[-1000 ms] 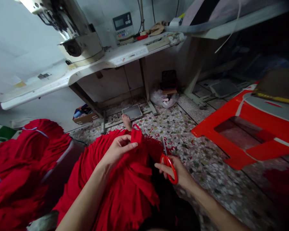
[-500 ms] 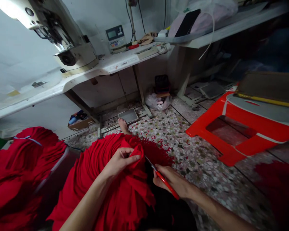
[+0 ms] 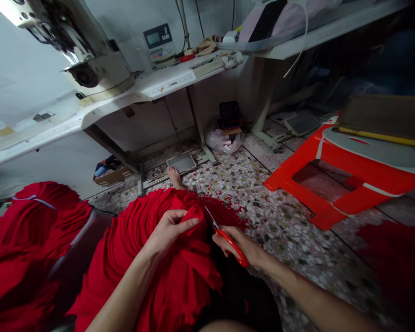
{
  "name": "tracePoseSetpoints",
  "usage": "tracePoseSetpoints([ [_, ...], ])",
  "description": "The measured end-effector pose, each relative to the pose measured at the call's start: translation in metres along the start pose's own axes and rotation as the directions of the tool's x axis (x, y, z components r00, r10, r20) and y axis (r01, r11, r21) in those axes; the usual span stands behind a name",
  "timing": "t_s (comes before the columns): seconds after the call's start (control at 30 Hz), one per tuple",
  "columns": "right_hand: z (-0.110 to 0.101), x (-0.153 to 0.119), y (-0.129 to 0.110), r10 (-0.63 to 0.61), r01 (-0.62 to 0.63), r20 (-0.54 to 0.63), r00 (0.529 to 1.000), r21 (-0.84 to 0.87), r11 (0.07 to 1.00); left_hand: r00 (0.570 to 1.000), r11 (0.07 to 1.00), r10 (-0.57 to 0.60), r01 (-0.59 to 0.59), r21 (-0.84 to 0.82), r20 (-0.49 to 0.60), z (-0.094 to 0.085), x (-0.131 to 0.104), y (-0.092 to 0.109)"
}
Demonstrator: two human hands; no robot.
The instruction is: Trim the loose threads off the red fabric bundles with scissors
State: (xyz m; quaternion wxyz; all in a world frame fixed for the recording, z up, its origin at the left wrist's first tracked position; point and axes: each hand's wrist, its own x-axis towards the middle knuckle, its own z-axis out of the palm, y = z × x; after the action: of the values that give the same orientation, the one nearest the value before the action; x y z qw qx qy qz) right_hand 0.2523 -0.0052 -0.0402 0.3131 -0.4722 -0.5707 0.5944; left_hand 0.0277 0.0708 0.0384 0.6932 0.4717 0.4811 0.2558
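Note:
A large heap of red fabric (image 3: 124, 258) lies gathered in folds over my lap. My left hand (image 3: 176, 224) pinches a raised fold of it between thumb and fingers. Just to the right, my right hand (image 3: 237, 244) grips a pair of scissors (image 3: 231, 244) by the red handles. The blades point up and to the left, their tip close beside the pinched fold; I cannot tell whether they touch it. Small red scraps (image 3: 224, 207) are scattered on the floor beyond the hands.
A second red fabric pile (image 3: 44, 216), tied with a pale strip, sits at left. Ahead stands a sewing machine (image 3: 93, 69) on a white table (image 3: 166, 85), above a foot pedal (image 3: 181, 162). An orange stool (image 3: 297, 170) stands at right. More red material (image 3: 394, 263) lies at lower right.
The scissors have drawn slightly back from the fabric fold, so more of the blades shows. My left hand keeps its pinch. The whole view has shifted a little.

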Motion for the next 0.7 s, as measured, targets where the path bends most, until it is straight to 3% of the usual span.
tracePoseSetpoints([
  [0.07,0.000,-0.002,0.003,0.012,-0.013,0.014,1.000,0.059,0.998,1.000,0.999,-0.006,0.005,-0.050,-0.007,-0.001,0.000,-0.001],
  [0.17,-0.001,-0.008,0.003,-0.048,0.048,-0.011,0.999,-0.015,0.999,1.000,0.997,-0.024,0.024,-0.068,0.001,-0.001,0.000,0.000],
  [0.3,-0.001,-0.013,0.000,-0.093,0.085,-0.050,0.994,-0.148,0.985,0.999,0.999,-0.029,0.029,-0.021,0.017,0.000,0.001,0.001],
  [0.53,-0.001,-0.007,-0.009,-0.107,0.098,-0.037,0.994,-0.195,0.976,0.998,0.997,-0.006,0.000,0.076,0.069,0.001,0.004,0.002],
  [0.7,0.004,-0.001,0.002,-0.018,0.009,-0.060,0.998,-0.140,0.990,0.996,0.998,-0.027,0.022,0.067,0.081,0.004,0.003,0.005],
])
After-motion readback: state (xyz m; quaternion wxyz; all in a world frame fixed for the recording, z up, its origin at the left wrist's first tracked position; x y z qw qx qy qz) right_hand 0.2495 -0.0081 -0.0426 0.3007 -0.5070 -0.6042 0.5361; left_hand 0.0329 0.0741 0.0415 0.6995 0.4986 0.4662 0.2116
